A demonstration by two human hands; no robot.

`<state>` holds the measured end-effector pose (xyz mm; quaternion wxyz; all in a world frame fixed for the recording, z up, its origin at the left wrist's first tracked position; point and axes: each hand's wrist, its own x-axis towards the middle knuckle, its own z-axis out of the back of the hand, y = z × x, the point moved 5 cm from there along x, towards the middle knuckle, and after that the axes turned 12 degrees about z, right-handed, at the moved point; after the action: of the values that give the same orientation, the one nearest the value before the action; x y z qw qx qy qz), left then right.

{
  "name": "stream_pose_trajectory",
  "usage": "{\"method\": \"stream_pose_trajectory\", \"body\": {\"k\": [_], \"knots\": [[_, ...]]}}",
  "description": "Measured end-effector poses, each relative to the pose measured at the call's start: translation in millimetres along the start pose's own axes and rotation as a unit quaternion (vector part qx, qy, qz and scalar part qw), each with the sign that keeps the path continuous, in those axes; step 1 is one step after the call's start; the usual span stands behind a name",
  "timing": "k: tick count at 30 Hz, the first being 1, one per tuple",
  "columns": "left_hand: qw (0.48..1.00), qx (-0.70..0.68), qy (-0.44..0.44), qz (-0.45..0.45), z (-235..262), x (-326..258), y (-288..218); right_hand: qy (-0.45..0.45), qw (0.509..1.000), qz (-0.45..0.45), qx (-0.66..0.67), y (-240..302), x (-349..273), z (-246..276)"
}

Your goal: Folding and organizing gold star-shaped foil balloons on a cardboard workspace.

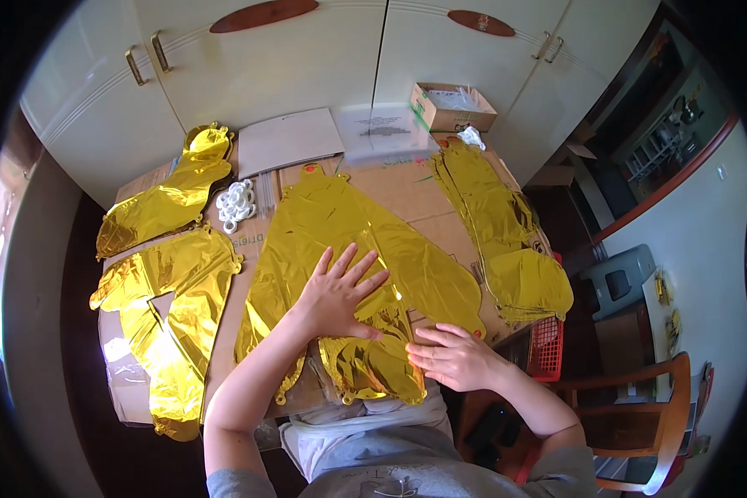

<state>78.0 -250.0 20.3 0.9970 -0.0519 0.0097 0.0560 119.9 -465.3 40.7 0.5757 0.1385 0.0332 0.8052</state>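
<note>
A large flat gold foil balloon lies in front of me on a cardboard-covered table. Its near part is crumpled and hangs toward my lap. My left hand rests on the middle of the foil, fingers spread wide. Lower and to the right, my right hand has its fingers stretched out at the edge of the crumpled part; whether its fingertips press on the foil I cannot tell. Neither hand grips anything.
More flat gold foil balloons lie at left, far left and in a right-hand stack. White plastic rings, a grey-white board and an open carton sit behind. A wooden chair stands at right.
</note>
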Motion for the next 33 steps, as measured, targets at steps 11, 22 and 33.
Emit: {"method": "stream_pose_trajectory", "body": {"k": [11,22,33], "knots": [[1.000,0.008,-0.007,-0.003,-1,0,0,-0.138,0.988,0.048,-0.051,24,-14,-12],[1.000,0.016,-0.005,-0.002,0,-1,0,-0.149,0.988,-0.031,0.009,-21,20,6],[1.000,0.018,-0.004,-0.006,-1,-2,1,-0.085,0.993,-0.068,-0.043,-49,30,-4]]}}
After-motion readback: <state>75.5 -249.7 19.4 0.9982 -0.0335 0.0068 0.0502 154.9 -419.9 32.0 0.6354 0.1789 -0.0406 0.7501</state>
